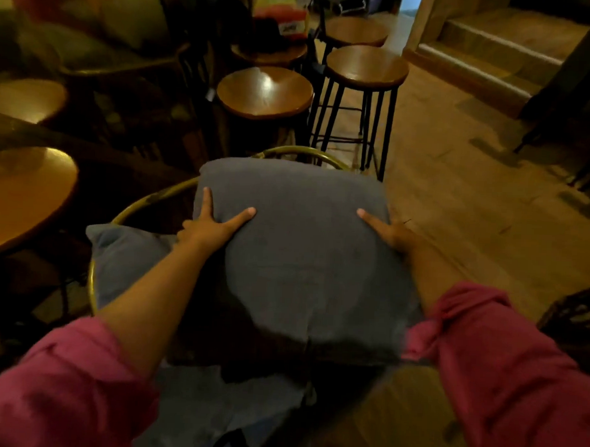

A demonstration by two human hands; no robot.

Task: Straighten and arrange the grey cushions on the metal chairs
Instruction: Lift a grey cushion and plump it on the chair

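Head view | left hand (210,222) and right hand (387,230) clasp grey cushion (296,253) by its sides above metal chair (144,201) | risk: uneven lowering leaves it crooked over second cushion (125,261)

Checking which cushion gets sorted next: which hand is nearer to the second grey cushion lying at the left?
Left. The left hand grips the big cushion's left edge, just above the second cushion. The right hand holds the opposite edge, far across.
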